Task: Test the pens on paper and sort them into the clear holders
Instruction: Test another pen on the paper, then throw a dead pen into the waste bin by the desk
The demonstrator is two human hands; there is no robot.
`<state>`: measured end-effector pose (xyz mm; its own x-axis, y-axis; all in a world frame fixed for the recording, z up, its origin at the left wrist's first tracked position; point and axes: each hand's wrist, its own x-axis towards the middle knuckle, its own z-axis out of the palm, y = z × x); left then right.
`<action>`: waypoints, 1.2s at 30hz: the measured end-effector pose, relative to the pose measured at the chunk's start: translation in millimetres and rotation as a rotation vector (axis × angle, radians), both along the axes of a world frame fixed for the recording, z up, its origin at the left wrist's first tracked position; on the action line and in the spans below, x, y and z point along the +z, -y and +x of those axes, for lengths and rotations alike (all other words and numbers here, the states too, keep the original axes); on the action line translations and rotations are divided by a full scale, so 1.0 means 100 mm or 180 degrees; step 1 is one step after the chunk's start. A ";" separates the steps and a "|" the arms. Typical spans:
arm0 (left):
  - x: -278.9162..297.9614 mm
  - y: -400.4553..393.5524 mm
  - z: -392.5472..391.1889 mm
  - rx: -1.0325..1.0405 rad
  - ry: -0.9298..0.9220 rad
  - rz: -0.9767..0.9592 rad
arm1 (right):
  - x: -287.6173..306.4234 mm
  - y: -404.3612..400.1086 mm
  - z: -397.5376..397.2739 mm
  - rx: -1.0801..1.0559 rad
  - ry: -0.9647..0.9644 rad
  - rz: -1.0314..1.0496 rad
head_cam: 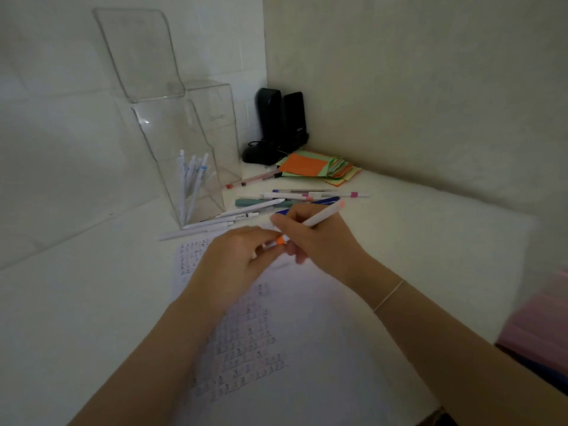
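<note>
a clear holder (196, 167) stood on the table (76, 318) up and to the left of the left hand (236, 256), with a bunch of white pens (192, 186) leaning upright inside it; a taller clear holder (138, 53) rose behind it, and nothing could be seen in that one. loose white pens (196, 230) lay flat on the table at the foot of the front holder, just beyond the left hand. the left hand hung over the printed paper (252, 348), its fingers (261, 241) curled in toward the orange tip of the white pen (319, 218), and they looked to be pinching something small there, though blur kept it from being certain. the right hand (316, 238) met it over the same sheet, fingers wrapped round the barrel of that pen, which slanted up and to the right away from the paper. past both hands lay a scatter of pens (295, 198) in teal, blue and white with pink bands. farther back, a pile of coloured paper slips (319, 169), orange on top, sat near two dark speakers (282, 118) in the corner. a thin bracelet (388, 296) circled the right wrist.
</note>
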<state>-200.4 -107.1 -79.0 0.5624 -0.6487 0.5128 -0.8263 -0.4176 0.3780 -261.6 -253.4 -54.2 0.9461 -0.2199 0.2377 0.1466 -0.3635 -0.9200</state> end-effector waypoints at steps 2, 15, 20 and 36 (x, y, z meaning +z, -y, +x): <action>0.07 0.05 -0.03 0.0117 -0.0161 0.0078 | 0.09 0.09 -0.19 0.0041 -0.0008 -0.0305; -0.08 1.77 -1.18 -0.0902 0.0130 0.0947 | -0.72 1.98 -2.29 -0.2617 -0.0746 -0.1452; -0.33 2.20 -1.30 -0.0489 0.0238 0.0741 | -1.81 2.20 -3.00 -0.2355 -0.2524 -0.0146; -0.37 2.24 -1.35 -0.0236 0.0437 0.0633 | -1.97 2.38 -2.86 -0.3165 -0.2038 0.0195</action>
